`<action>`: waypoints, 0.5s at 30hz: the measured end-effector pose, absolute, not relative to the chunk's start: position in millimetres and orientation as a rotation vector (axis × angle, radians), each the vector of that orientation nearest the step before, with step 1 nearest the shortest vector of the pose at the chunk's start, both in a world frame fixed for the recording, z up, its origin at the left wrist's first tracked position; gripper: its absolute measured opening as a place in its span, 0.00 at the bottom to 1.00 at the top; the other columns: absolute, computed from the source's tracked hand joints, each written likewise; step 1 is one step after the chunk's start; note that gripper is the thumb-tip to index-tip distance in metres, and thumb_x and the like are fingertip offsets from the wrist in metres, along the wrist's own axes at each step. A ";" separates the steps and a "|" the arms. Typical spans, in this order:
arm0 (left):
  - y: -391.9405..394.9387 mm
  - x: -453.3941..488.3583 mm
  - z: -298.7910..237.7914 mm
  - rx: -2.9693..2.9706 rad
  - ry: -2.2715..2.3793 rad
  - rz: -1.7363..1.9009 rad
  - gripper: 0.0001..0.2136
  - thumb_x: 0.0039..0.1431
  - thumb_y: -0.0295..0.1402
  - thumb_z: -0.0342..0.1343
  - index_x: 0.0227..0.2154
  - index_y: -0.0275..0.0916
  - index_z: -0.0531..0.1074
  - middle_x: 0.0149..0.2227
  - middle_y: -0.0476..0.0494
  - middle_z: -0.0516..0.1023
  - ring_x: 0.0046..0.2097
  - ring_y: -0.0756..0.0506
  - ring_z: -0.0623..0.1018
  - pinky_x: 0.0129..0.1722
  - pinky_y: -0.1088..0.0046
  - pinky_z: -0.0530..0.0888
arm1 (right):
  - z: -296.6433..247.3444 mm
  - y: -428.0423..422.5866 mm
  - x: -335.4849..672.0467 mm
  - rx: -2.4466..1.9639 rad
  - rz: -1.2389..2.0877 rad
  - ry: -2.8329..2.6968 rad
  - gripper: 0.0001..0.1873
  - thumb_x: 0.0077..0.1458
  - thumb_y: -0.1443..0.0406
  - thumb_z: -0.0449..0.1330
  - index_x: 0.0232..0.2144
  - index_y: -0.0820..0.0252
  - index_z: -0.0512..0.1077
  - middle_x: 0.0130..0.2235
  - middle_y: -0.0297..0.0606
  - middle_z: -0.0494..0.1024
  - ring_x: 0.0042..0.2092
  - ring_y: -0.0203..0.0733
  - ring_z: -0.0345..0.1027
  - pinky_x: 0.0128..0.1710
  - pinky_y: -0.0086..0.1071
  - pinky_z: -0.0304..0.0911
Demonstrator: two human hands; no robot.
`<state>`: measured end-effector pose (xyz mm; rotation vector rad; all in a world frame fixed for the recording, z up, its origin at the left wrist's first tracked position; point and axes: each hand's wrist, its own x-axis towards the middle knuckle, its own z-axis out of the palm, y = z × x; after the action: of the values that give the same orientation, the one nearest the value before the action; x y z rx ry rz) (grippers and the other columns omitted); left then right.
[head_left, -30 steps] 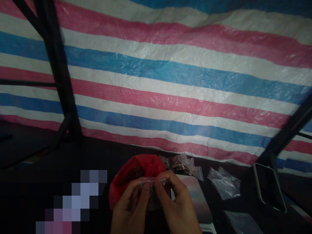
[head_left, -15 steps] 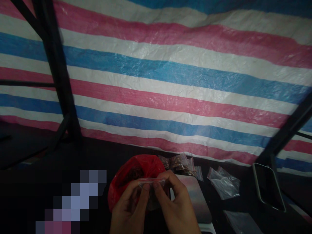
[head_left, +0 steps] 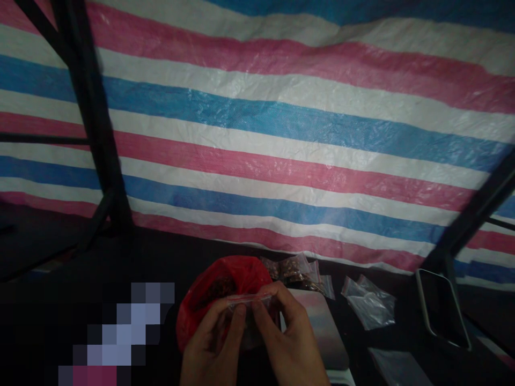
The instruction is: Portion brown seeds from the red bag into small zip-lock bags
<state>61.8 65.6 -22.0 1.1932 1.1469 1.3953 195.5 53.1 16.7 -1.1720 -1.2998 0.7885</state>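
Between both hands I hold a small clear zip bag (head_left: 248,300) by its top strip. My left hand (head_left: 215,338) pinches the strip's left part with thumb and fingers. On the other side my right hand (head_left: 292,332) pinches the right part, its thumb close to the left thumb. What is inside the bag is too dark to make out. Just behind the hands lies an open red plastic bag (head_left: 187,316) with dark brown bits in it. Beside my right hand sits a flat silver-topped device (head_left: 324,327), perhaps a scale, partly covered by the hand.
Several filled zip bags (head_left: 295,268) lie behind the silver-topped device. To the right are flat zip bags (head_left: 372,303), another flat bag (head_left: 398,367) and a phone (head_left: 442,308). A striped plastic sheet (head_left: 281,134) hangs behind the dark table, between black frame posts (head_left: 96,134).
Both hands keep their pinch on the zip bag's strip and have barely moved. The other things lie where they were; the view has shifted very slightly.
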 end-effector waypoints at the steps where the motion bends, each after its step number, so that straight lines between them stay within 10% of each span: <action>1: 65.6 61.5 -22.3 1.192 1.153 1.397 0.21 0.56 0.57 0.65 0.39 0.45 0.86 0.42 0.43 0.89 0.43 0.39 0.87 0.45 0.71 0.85 | 16.1 53.6 195.7 -1.178 0.797 -1.302 0.10 0.60 0.57 0.64 0.31 0.55 0.75 0.31 0.32 0.74 0.33 0.40 0.66 0.34 0.30 0.63; 15: 67.5 59.9 -26.2 1.189 1.188 1.412 0.22 0.56 0.57 0.65 0.40 0.45 0.86 0.43 0.42 0.89 0.44 0.39 0.87 0.46 0.71 0.85 | 19.7 55.5 190.8 -1.169 0.732 -1.334 0.07 0.60 0.61 0.62 0.30 0.55 0.74 0.33 0.32 0.75 0.35 0.40 0.67 0.36 0.30 0.62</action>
<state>59.9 67.5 -26.2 1.1888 1.1879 1.4119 190.8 55.5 19.7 -1.1686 -1.3338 0.7317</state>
